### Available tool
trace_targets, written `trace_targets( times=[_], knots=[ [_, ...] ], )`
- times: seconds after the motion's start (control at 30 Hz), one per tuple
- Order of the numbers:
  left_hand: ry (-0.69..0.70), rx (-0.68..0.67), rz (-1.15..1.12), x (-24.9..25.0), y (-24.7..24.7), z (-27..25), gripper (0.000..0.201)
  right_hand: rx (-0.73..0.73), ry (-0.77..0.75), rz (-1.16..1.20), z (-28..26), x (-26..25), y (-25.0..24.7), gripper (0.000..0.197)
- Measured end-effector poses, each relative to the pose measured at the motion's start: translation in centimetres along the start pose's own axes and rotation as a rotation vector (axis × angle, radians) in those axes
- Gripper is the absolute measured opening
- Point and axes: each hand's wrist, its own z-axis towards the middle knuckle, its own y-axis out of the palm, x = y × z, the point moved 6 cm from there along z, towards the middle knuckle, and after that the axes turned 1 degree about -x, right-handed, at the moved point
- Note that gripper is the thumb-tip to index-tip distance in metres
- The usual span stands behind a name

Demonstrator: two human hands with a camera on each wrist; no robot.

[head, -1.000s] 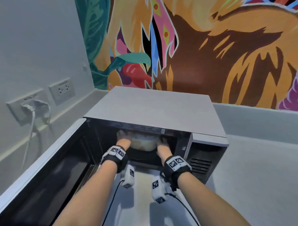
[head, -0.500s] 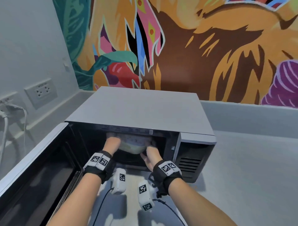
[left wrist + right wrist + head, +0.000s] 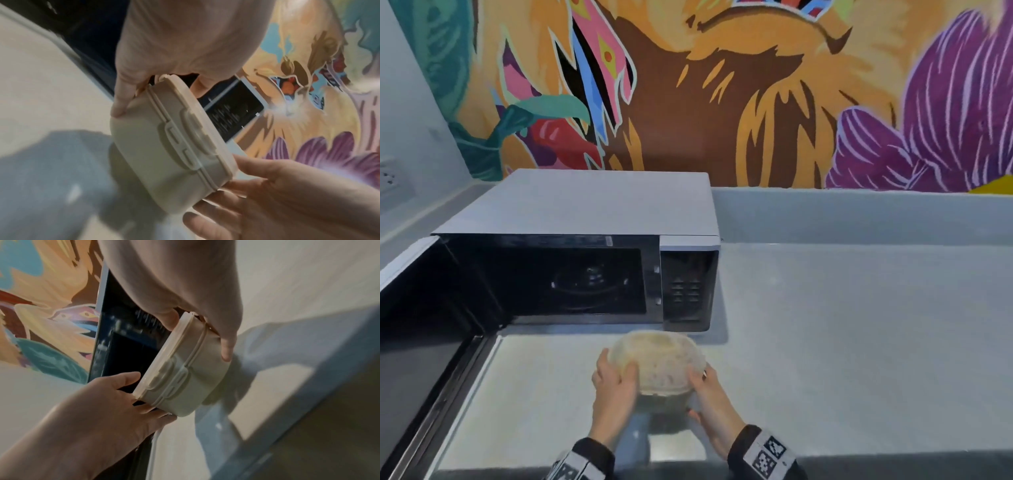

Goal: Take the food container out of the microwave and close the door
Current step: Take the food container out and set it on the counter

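A round cream food container (image 3: 658, 363) with a clip-on lid is out of the microwave (image 3: 585, 246), above the grey counter near its front edge. My left hand (image 3: 613, 387) grips its left side and my right hand (image 3: 709, 401) grips its right side. The left wrist view shows the container (image 3: 168, 146) with its latch, my left hand (image 3: 164, 53) at the top and my right hand (image 3: 267, 198) below. In the right wrist view the container (image 3: 180, 368) sits between my right hand (image 3: 195, 296) and left hand (image 3: 115, 404). The microwave door (image 3: 417, 308) stands swung open to the left, and the cavity shows a bare turntable (image 3: 589, 284).
The grey counter (image 3: 859, 342) runs to the right of the microwave, backed by a low ledge and a colourful mural wall (image 3: 722, 85). A wall socket (image 3: 390, 178) sits at the far left. The counter's front edge (image 3: 893, 459) is just under my wrists.
Both hands have drawn the container out of the microwave cavity and back toward me, over the counter. The cavity now holds only the turntable. My view has shifted right.
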Motion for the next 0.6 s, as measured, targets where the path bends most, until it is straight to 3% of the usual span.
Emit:
trace_targets(
  times=[0.23, 0.37, 0.6],
  knots=[
    [0.002, -0.234, -0.072, -0.2, 8.9, 2.7, 0.068, 0.235, -0.088, -0.056, 0.0, -3.5, -8.3, 0.038],
    [0.011, -0.235, -0.103, 0.2, 11.0, 2.8, 0.068, 0.237, -0.087, -0.121, 0.4, -6.0, -9.7, 0.029],
    [0.03, -0.221, -0.045, 0.8, 11.8, 2.4, 0.064, 0.276, -0.064, -0.131, 0.4, -6.6, -10.1, 0.036]
  ],
)
